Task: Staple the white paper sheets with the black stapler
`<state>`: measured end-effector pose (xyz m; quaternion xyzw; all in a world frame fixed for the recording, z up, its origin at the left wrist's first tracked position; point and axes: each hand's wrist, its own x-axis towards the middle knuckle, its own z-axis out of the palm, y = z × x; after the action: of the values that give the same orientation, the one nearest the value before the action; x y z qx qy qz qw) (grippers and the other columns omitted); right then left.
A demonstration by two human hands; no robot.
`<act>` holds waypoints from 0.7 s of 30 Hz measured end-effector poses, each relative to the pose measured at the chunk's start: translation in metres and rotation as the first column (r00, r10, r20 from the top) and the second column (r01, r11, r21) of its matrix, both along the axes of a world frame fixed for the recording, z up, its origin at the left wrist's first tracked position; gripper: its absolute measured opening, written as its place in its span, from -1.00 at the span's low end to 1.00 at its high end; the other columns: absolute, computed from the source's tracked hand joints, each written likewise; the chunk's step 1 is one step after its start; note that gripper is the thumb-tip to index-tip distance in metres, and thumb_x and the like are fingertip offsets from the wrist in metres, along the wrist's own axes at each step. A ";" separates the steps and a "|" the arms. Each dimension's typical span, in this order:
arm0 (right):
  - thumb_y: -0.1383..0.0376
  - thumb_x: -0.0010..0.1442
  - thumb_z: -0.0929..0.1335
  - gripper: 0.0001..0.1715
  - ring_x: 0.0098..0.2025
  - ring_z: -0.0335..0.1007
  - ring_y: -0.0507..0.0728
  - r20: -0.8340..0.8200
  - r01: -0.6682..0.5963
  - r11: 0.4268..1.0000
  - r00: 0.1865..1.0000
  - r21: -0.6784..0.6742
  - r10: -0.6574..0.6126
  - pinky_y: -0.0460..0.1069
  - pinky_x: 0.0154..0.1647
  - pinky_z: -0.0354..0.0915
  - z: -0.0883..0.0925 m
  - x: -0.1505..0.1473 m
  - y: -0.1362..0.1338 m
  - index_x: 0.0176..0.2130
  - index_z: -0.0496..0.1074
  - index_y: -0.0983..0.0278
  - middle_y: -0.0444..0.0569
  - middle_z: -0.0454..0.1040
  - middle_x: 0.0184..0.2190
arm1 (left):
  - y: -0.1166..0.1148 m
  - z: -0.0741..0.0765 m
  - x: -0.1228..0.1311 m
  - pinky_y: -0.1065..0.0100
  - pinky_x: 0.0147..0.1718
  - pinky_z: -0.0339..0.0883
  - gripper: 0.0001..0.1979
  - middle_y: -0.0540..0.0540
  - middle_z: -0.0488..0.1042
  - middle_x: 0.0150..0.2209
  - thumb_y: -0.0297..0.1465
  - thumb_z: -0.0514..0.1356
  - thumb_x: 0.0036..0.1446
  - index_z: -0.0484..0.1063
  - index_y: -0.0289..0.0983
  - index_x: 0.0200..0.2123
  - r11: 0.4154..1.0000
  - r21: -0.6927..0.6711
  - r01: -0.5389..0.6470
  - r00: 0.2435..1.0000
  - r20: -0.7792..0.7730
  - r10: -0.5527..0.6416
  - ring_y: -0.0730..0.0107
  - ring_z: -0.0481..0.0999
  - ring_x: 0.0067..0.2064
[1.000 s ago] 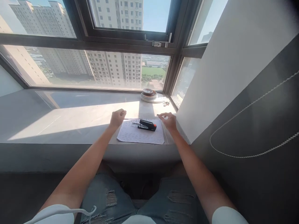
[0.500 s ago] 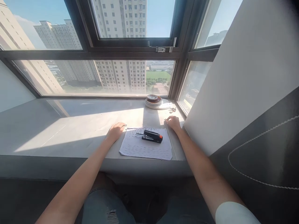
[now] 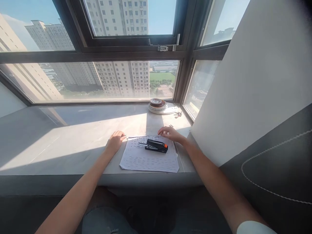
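Note:
A printed sheet of paper [image 3: 148, 159] lies on the grey window sill [image 3: 60, 136]. On it rests a black stapler [image 3: 156, 145] with an orange end. My left hand [image 3: 115, 141] rests at the sheet's far left corner, fingers curled loosely, touching the paper's edge. My right hand [image 3: 170, 133] hovers just behind the stapler over the sheet's far right part, fingers spread and holding nothing.
A stack of plates [image 3: 159, 105] and a small bunch of keys [image 3: 178, 114] sit at the sill's far right corner by the window frame [image 3: 185, 74]. A white wall [image 3: 243, 81] rises on the right, with a dark panel and a bead cord [image 3: 273, 191].
My right hand has moved left from the sheet's far right corner to just behind the stapler. My left hand stays at the far left corner. The camera has shifted slightly.

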<state>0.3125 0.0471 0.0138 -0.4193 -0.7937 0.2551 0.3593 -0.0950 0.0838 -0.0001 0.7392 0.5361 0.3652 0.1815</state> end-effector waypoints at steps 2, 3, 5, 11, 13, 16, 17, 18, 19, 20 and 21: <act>0.14 0.28 0.45 -0.76 -0.17 0.53 0.14 0.036 -0.129 0.991 0.991 -0.022 0.129 0.03 -0.14 0.45 -0.004 -0.011 -0.003 -0.16 0.68 0.19 0.01 0.62 -0.11 | 0.001 -0.002 -0.001 0.00 0.19 0.35 -0.96 -0.24 0.56 -0.20 -0.36 0.27 0.15 0.46 -0.13 -0.35 1.000 0.023 0.000 0.996 -0.085 0.002 -0.13 0.52 0.01; 0.14 0.25 0.47 -0.78 -0.15 0.53 0.15 0.052 -0.158 0.987 0.986 -0.012 0.158 0.04 -0.10 0.45 -0.006 -0.014 -0.002 -0.16 0.69 0.19 0.01 0.61 -0.13 | 0.001 -0.002 -0.001 0.01 0.14 0.38 -0.97 -0.25 0.55 -0.19 -0.35 0.23 0.18 0.44 -0.13 -0.32 0.999 0.032 -0.003 0.991 -0.135 0.007 -0.12 0.53 0.00; 0.19 0.23 0.50 -0.83 -0.12 0.52 0.15 0.093 -0.186 0.983 0.979 0.015 0.184 0.04 -0.02 0.43 -0.012 -0.020 0.007 -0.18 0.70 0.19 0.00 0.60 -0.16 | 0.000 -0.003 -0.002 0.03 0.07 0.41 -0.95 -0.25 0.54 -0.18 -0.33 0.18 0.24 0.42 -0.15 -0.27 0.999 0.038 -0.016 0.978 -0.208 0.023 -0.10 0.54 -0.03; 0.40 0.14 0.48 -0.81 -0.23 0.47 0.08 0.138 -0.111 0.994 0.985 0.022 0.107 -0.01 -0.13 0.41 -0.016 -0.029 0.056 -0.22 0.70 0.21 -0.02 0.59 -0.18 | -0.006 0.007 -0.001 0.06 -0.01 0.42 -0.75 -0.27 0.56 -0.09 -0.27 0.06 0.35 0.45 -0.20 -0.04 0.998 0.012 -0.062 0.969 -0.237 0.064 -0.08 0.56 0.01; 0.41 0.14 0.48 -0.80 -0.18 0.49 0.10 0.109 -0.119 0.993 0.987 0.021 0.116 0.00 -0.08 0.41 -0.016 -0.031 0.068 -0.22 0.71 0.22 0.00 0.59 -0.14 | -0.002 0.017 0.006 0.06 -0.01 0.44 -0.70 -0.24 0.58 -0.08 -0.25 0.07 0.36 0.47 -0.20 0.03 0.997 -0.007 -0.073 0.984 -0.163 0.071 -0.03 0.58 -0.01; 0.36 0.17 0.48 -0.84 -0.07 0.52 0.16 0.072 -0.148 0.987 0.987 0.060 0.144 0.06 0.05 0.40 -0.018 -0.031 0.074 -0.23 0.70 0.19 0.00 0.61 -0.13 | 0.016 0.035 0.028 0.11 -0.06 0.46 -0.69 -0.21 0.61 -0.16 -0.24 0.11 0.35 0.53 -0.21 0.02 0.998 -0.031 -0.046 0.998 0.032 0.047 0.11 0.59 -0.15; 0.34 0.19 0.48 -0.86 -0.05 0.52 0.18 0.066 -0.151 0.985 0.987 0.079 0.146 0.07 0.08 0.40 -0.019 -0.031 0.073 -0.24 0.70 0.18 0.00 0.62 -0.14 | 0.024 0.039 0.038 0.16 -0.13 0.46 -0.68 -0.19 0.60 -0.20 -0.24 0.12 0.35 0.55 -0.23 0.03 0.999 -0.045 -0.017 0.996 0.088 0.021 0.17 0.58 -0.21; 0.31 0.20 0.49 -0.89 -0.05 0.52 0.19 0.063 -0.149 0.984 0.988 0.096 0.143 0.09 0.09 0.39 -0.020 -0.031 0.072 -0.24 0.70 0.18 0.00 0.62 -0.16 | 0.033 0.041 0.048 0.22 -0.20 0.45 -0.66 -0.17 0.59 -0.21 -0.24 0.13 0.36 0.55 -0.23 0.06 0.999 -0.051 0.013 0.989 0.148 -0.006 0.23 0.56 -0.24; 0.29 0.21 0.50 -0.91 -0.06 0.51 0.20 0.062 -0.138 0.984 0.989 0.111 0.132 0.10 0.09 0.38 -0.021 -0.030 0.071 -0.25 0.69 0.18 0.00 0.63 -0.17 | 0.042 0.041 0.058 0.26 -0.28 0.42 -0.65 -0.16 0.58 -0.22 -0.23 0.13 0.36 0.55 -0.25 0.08 0.997 -0.062 0.043 0.979 0.200 -0.030 0.28 0.54 -0.28; 0.27 0.21 0.50 -0.92 -0.07 0.51 0.21 0.062 -0.122 0.985 0.991 0.125 0.115 0.12 0.08 0.38 -0.021 -0.030 0.069 -0.25 0.68 0.18 0.01 0.63 -0.18 | 0.050 0.040 0.067 0.29 -0.31 0.40 -0.64 -0.15 0.57 -0.23 -0.23 0.14 0.36 0.56 -0.27 0.08 0.995 -0.067 0.080 0.969 0.241 -0.062 0.33 0.53 -0.32; 0.24 0.22 0.51 -0.91 -0.07 0.50 0.22 0.063 -0.103 0.985 0.993 0.138 0.095 0.13 0.07 0.38 -0.019 -0.030 0.067 -0.24 0.67 0.18 0.01 0.63 -0.19 | 0.056 0.036 0.074 0.31 -0.32 0.39 -0.65 -0.15 0.57 -0.23 -0.23 0.16 0.35 0.56 -0.28 0.06 0.992 -0.067 0.103 0.958 0.276 -0.081 0.37 0.51 -0.34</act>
<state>0.2828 0.1143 -0.0056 -0.3598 -0.8395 0.2039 0.3524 -0.0208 0.1398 0.0364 0.6979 0.4854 0.4327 0.3000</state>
